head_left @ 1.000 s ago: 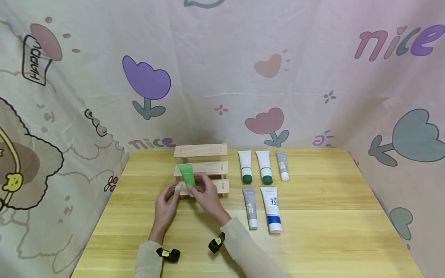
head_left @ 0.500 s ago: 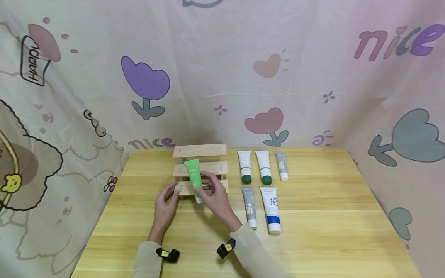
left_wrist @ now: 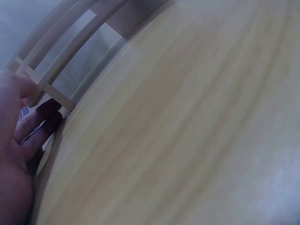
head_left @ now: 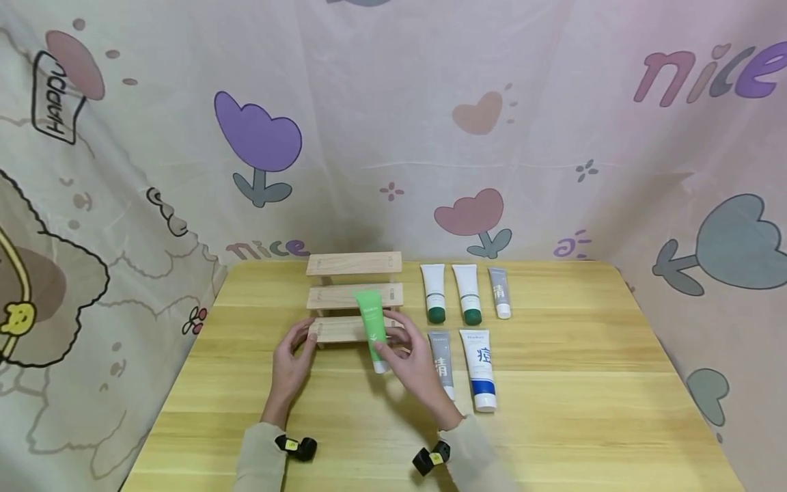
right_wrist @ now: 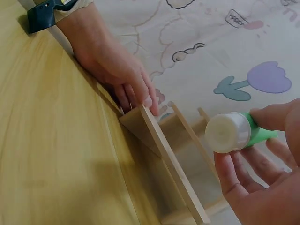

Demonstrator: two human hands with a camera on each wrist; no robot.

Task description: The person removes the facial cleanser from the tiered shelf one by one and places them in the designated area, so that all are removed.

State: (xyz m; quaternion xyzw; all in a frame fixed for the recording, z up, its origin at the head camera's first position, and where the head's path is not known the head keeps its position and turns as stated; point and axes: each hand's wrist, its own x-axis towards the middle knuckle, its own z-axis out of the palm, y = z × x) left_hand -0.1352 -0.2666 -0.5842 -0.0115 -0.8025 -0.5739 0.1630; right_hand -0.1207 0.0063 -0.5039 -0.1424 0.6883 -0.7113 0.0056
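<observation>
My right hand (head_left: 415, 355) holds a green squeeze tube (head_left: 371, 318) between thumb and fingers, its white cap pointing down. The tube is above the right part of a three-tier wooden rack (head_left: 338, 331), apart from it as far as I can tell. In the right wrist view the white cap (right_wrist: 226, 133) faces the camera. My left hand (head_left: 292, 359) grips the left end of the rack's lowest board, thumb in front and fingers round the end. The left wrist view shows that hand (left_wrist: 18, 136) at the rack's end (left_wrist: 58, 97).
Right of the rack, two white tubes with green caps (head_left: 434, 294) and a small grey tube (head_left: 500, 292) lie in a back row. In front lie another grey tube (head_left: 440, 359), partly behind my right hand, and a white-and-blue tube (head_left: 479, 365). A patterned cloth (head_left: 369, 137) hangs behind the table.
My right hand has moved right with the green tube, from the rack's left part to its right part, and the tube has turned more upright. My left hand stays on the rack's end.
</observation>
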